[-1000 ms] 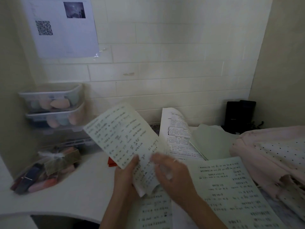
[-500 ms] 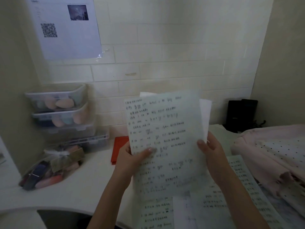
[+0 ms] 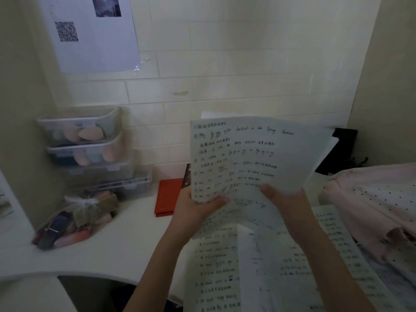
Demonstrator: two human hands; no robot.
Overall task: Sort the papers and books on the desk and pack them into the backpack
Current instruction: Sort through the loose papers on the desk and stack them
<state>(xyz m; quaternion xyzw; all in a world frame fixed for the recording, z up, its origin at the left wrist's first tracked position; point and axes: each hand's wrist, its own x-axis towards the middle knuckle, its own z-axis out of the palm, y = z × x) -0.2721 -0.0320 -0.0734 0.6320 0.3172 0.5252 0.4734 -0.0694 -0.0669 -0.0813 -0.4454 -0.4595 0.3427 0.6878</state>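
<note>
Sorting is the step in hand, judging from the head view, the only one here: a sheaf of handwritten papers (image 3: pixel 252 158) is held up off the table (image 3: pixel 126 239), well above the loose written sheets (image 3: pixel 270 266) that lie spread below it. The left hand (image 3: pixel 195 208) grips the sheaf at its lower left edge, thumb laid across the front and fingers curled behind; the right hand (image 3: pixel 286 201) pinches its lower right part, thumb on the front, the other fingers hidden behind the paper. A further white sheet shows behind the front page at the top and right edge, so more than one leaf is being held. A red booklet (image 3: pixel 167 197) lies flat on the table just left of the left hand. To the right sits a pink dotted fabric thing (image 3: pixel 373 203), likely the backpack, though its opening cannot be made out. At the far left are stacked clear boxes (image 3: pixel 87 143) and a bag of small items (image 3: pixel 74 221). The next move probably calls for squaring the held leaves together, gathering the spread sheets under them, and then finding the bag's opening; thin paper will bend or crease if pushed in loosely.
</note>
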